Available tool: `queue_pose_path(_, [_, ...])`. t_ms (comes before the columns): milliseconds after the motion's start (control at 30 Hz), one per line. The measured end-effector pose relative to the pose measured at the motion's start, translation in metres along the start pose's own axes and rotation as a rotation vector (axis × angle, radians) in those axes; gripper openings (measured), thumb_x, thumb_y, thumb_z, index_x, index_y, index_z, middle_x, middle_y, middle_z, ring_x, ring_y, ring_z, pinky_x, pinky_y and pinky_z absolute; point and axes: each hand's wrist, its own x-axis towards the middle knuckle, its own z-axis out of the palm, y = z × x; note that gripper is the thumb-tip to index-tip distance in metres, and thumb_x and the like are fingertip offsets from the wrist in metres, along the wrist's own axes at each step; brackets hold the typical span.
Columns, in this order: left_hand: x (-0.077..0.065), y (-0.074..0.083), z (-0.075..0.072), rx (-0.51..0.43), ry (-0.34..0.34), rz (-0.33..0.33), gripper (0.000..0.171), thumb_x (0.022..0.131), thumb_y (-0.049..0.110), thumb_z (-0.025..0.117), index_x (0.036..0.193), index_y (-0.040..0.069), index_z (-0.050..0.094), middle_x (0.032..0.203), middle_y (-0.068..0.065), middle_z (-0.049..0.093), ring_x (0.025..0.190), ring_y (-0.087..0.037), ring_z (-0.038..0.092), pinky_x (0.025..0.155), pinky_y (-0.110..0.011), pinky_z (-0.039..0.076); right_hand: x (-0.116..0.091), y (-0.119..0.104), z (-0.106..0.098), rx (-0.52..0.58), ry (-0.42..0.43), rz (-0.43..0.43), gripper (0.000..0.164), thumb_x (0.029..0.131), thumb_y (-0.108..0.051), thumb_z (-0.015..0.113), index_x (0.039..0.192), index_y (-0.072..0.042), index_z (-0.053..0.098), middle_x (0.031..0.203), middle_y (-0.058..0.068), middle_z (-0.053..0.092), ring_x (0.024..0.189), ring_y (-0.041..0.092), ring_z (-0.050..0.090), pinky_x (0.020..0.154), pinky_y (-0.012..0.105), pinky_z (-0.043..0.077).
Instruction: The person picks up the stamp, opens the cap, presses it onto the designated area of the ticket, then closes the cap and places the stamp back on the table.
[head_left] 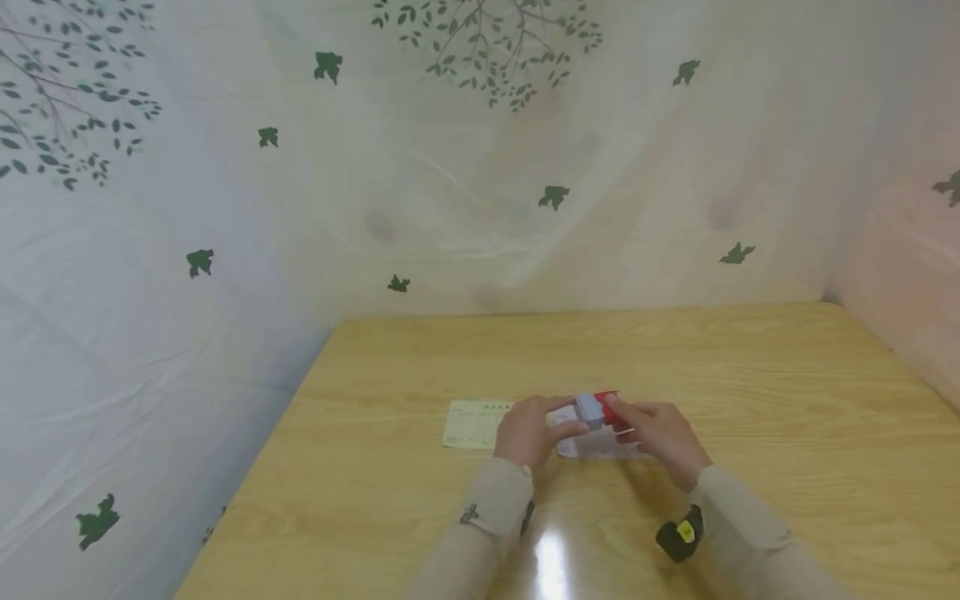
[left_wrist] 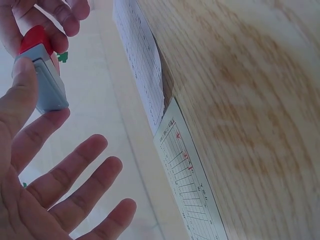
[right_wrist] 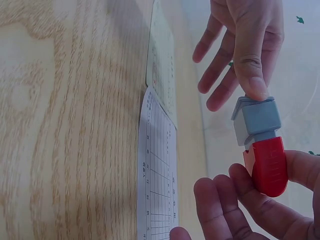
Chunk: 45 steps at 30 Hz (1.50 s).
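Note:
Above the table, both hands hold a hand stamp with a red handle [right_wrist: 270, 167] and a grey cap [right_wrist: 257, 120]. My left hand [head_left: 522, 433] pinches the grey cap between thumb and index finger, its other fingers spread in the left wrist view. From the other side my right hand [head_left: 666, 437] grips the red handle between thumb and fingers. Below lie two printed forms: a pale green one [left_wrist: 190, 182] with red marks on it, and a white one [right_wrist: 159, 175] to its right. The hands partly cover both forms in the head view.
A wood-grain table [head_left: 360, 508] spreads around the forms. White cloth [head_left: 465, 208] printed with green leaves hangs behind it and along both sides. A black band with a yellow patch [head_left: 681, 533] is worn at the right wrist.

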Motion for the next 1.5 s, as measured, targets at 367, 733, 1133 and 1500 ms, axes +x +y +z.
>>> queue_pose_path(367, [0.0028, -0.0007, -0.0001, 0.007, -0.018, -0.001, 0.048, 0.086, 0.041, 0.078, 0.13, 0.023, 0.071, 0.128, -0.003, 0.07, 0.12, -0.025, 0.064, 0.1, -0.042, 0.052, 0.0021, 0.006, -0.0011, 0.029, -0.034, 0.02, 0.062, 0.105, -0.05, 0.05, 0.123, 0.007, 0.067, 0.124, 0.025, 0.067, 0.107, 0.035, 0.067, 0.093, 0.054, 0.055])
queue_pose_path(733, [0.0022, -0.0043, -0.0037, -0.02, -0.021, -0.036, 0.047, 0.087, 0.04, 0.078, 0.131, 0.026, 0.07, 0.132, 0.0, 0.068, 0.125, -0.025, 0.061, 0.106, -0.044, 0.049, 0.0035, 0.0031, 0.0025, 0.092, -0.069, 0.041, 0.063, 0.104, -0.05, 0.051, 0.126, 0.007, 0.066, 0.124, 0.023, 0.066, 0.105, 0.029, 0.067, 0.092, 0.051, 0.056])
queue_pose_path(1133, [0.0049, -0.0074, -0.0045, -0.022, -0.006, -0.029, 0.049, 0.087, 0.041, 0.076, 0.132, 0.026, 0.069, 0.133, -0.002, 0.067, 0.126, -0.025, 0.061, 0.106, -0.044, 0.048, 0.0092, 0.0009, 0.0033, 0.153, -0.089, 0.09, 0.065, 0.103, -0.05, 0.054, 0.131, 0.008, 0.06, 0.127, 0.022, 0.064, 0.106, 0.027, 0.065, 0.096, 0.049, 0.054])
queue_pose_path(1500, [0.0049, -0.008, -0.0084, -0.036, -0.014, -0.001, 0.05, 0.086, 0.041, 0.077, 0.132, 0.027, 0.069, 0.133, -0.001, 0.067, 0.124, -0.025, 0.062, 0.103, -0.043, 0.051, 0.0056, -0.0034, 0.0006, 0.155, -0.096, 0.088, 0.061, 0.104, -0.05, 0.052, 0.128, 0.005, 0.063, 0.119, 0.017, 0.069, 0.107, 0.028, 0.067, 0.095, 0.052, 0.052])
